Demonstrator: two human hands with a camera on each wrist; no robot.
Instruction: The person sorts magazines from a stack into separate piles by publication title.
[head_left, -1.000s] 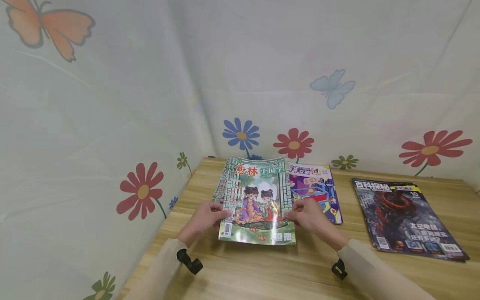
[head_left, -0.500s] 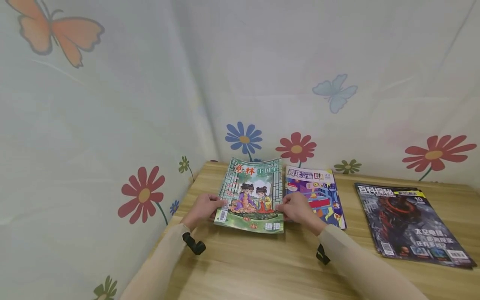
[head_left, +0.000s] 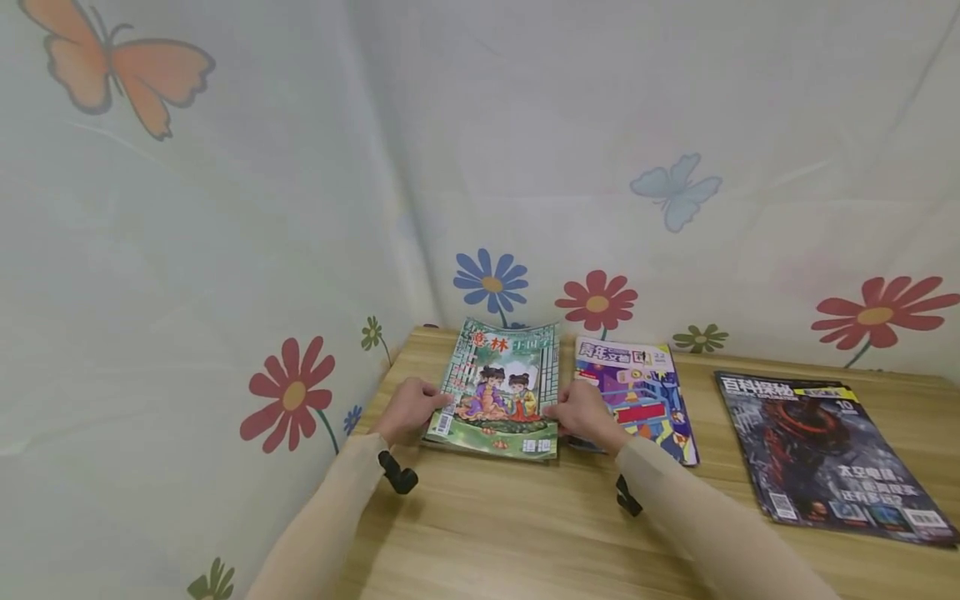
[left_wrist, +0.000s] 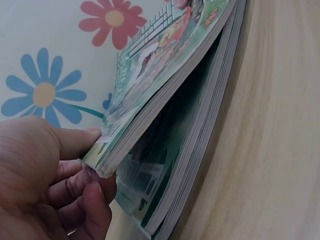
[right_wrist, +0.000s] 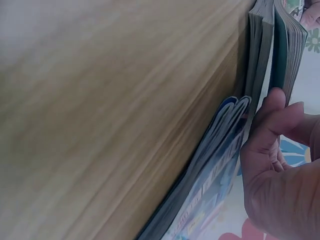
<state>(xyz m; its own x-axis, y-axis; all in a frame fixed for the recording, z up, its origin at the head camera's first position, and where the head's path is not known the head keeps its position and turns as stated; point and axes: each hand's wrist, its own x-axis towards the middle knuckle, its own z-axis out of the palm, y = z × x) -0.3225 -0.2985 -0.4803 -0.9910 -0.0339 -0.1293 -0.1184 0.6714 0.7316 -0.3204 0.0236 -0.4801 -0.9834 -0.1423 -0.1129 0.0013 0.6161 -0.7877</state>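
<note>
A green magazine [head_left: 498, 396] with two cartoon figures on its cover is held level by both hands at the table's back left. My left hand [head_left: 408, 408] pinches its left edge, thumb on top and fingers beneath. On the opposite edge, my right hand [head_left: 588, 412] grips it between thumb and fingers. In the left wrist view, the held magazine [left_wrist: 150, 95] is lifted at the near-left corner above a lower green stack [left_wrist: 195, 140]; a dark wedge of space separates them. The right wrist view shows the hand [right_wrist: 280, 160] just above the folded spines of purple magazines [right_wrist: 215, 165].
A purple magazine stack [head_left: 637, 400] lies right beside the green one, near my right hand. Farther right is a dark magazine stack [head_left: 832, 458]. The wooden table [head_left: 495, 533] meets a flower-printed cloth wall [head_left: 525, 183] at its back and left.
Both hands have carried the green magazine left and lowered it onto or close above the green stack. More of the purple magazine shows now. The head view has shifted slightly.
</note>
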